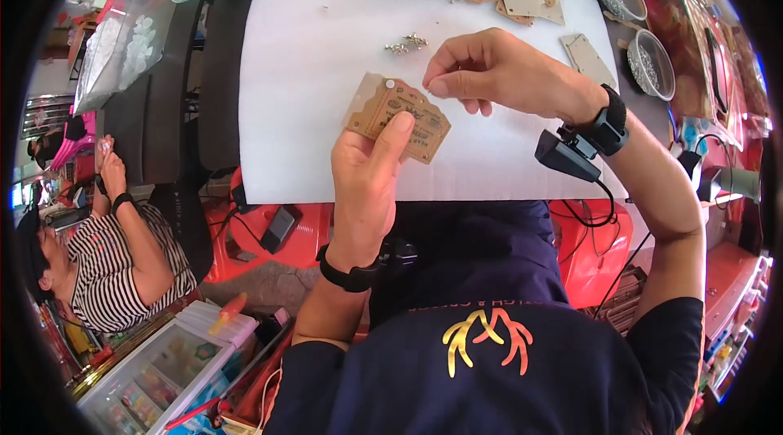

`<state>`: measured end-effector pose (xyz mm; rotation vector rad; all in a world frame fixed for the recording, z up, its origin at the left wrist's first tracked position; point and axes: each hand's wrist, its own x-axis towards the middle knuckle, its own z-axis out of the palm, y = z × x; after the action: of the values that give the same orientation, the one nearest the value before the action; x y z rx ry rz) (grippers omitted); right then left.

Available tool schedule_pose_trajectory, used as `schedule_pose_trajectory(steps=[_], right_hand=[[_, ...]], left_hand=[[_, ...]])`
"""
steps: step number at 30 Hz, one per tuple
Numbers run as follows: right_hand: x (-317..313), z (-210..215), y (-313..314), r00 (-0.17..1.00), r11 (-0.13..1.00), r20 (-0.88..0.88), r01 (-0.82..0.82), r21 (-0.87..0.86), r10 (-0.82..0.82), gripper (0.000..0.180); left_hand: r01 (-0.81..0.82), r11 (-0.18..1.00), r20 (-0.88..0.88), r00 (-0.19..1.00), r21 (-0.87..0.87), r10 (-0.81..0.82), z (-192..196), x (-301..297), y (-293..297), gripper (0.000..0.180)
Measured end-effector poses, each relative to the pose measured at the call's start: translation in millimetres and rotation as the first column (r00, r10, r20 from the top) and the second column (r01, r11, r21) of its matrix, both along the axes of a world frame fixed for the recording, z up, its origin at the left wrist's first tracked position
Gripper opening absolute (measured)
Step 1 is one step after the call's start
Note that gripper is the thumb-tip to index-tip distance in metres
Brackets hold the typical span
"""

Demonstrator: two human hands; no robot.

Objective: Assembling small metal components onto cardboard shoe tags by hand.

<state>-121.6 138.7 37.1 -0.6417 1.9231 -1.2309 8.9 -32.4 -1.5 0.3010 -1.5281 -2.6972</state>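
The left hand (pixel 367 178) grips the brown card (pixel 423 126) above the white-topped desk (pixel 289 100); the right hand (pixel 493 76) pinches beside it (on what, I cannot tell) — best keep the card steady, its near corner uncovered.

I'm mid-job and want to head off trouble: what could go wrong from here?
The small metal fasteners lie loose on the white sheet; the right hand, close by, could scatter them.
A paler piece juts out behind the brown printed card in the left hand; the two might shift.
The black cable hanging from the right-wrist device could snag.
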Motion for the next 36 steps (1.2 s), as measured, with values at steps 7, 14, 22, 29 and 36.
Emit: schedule_pose_trajectory(steps=[7, 14, 22, 29, 36], right_hand=[[10.4, -5.2, 13.2, 0.965, 0.988, 0.26, 0.026, -0.149, 0.014, 0.023], [10.2, -3.0, 21.2, 0.925, 0.986, 0.377, 0.014, -0.168, 0.051, 0.024], [12.5, -4.0, 27.9, 0.921, 0.982, 0.387, 0.033, -0.187, 0.042, 0.024], [17.7, -1.0, 26.6, 0.912, 0.979, 0.409, 0.104, -0.175, -0.024, 0.024], [16.7, -7.0, 28.4, 0.911, 0.981, 0.41, 0.123, -0.152, -0.051, 0.025]], left_hand=[[0.011, 0.999, -0.036, 0.999, -0.05, -0.013, 1.7, -3.5, 7.5, 0.035], [0.116, 0.99, -0.039, 0.992, -0.085, -0.119, 7.4, -3.0, 7.1, 0.037], [0.115, 0.981, -0.052, 0.991, -0.158, -0.125, 7.9, -2.4, 7.5, 0.033], [0.091, 0.981, -0.079, 0.991, -0.169, -0.106, 8.1, -4.8, 8.8, 0.034], [0.115, 0.962, -0.115, 0.982, -0.249, -0.147, 6.7, -4.7, 7.3, 0.033]])
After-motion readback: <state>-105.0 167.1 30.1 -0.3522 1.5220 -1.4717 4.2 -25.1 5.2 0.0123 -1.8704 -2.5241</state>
